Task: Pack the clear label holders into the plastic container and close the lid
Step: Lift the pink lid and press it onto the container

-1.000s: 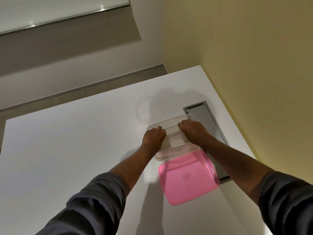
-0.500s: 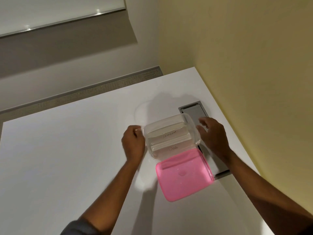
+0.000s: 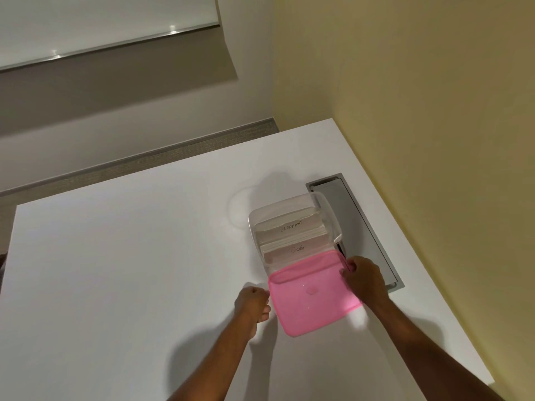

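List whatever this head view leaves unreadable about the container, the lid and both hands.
- How many clear label holders sit in the clear plastic container: they overlap, only ELEPHANT and DOG read.
- Container's near edge: hidden by the pink plastic lid.
- Right hand fingers' grip: curled over the lid corner.
- Left hand: touching the lid or not, unclear.

left of the container (image 3: 292, 227) the white table (image 3: 115, 270) lies bare and open. right of it, the grey cable hatch (image 3: 356, 227) and the yellow wall (image 3: 434, 140) crowd close. the pink lid (image 3: 312, 299) blocks its near side.
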`<act>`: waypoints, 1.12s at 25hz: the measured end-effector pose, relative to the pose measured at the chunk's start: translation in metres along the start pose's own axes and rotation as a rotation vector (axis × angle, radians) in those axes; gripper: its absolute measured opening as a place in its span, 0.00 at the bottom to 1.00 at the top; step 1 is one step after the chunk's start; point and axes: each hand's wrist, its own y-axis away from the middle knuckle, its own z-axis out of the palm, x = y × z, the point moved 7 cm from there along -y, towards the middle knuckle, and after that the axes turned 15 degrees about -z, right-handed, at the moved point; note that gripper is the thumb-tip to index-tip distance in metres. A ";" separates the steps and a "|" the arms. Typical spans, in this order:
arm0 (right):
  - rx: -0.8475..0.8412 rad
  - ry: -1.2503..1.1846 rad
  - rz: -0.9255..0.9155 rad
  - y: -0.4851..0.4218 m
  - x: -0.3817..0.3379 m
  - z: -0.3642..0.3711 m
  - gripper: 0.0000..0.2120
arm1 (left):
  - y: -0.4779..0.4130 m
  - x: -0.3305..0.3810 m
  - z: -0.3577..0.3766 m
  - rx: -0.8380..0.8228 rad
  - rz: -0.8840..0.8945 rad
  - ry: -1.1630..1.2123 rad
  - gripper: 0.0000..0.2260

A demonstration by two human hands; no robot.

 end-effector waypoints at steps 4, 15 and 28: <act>0.025 -0.001 -0.022 0.007 -0.002 -0.004 0.06 | 0.011 -0.006 0.011 -0.010 0.020 -0.009 0.07; 0.043 -0.191 -0.020 0.040 0.029 -0.062 0.10 | 0.083 -0.006 -0.002 0.144 0.563 -0.258 0.23; -0.012 -0.995 0.082 0.034 0.008 -0.090 0.22 | 0.139 0.052 -0.023 0.201 0.874 -0.071 0.14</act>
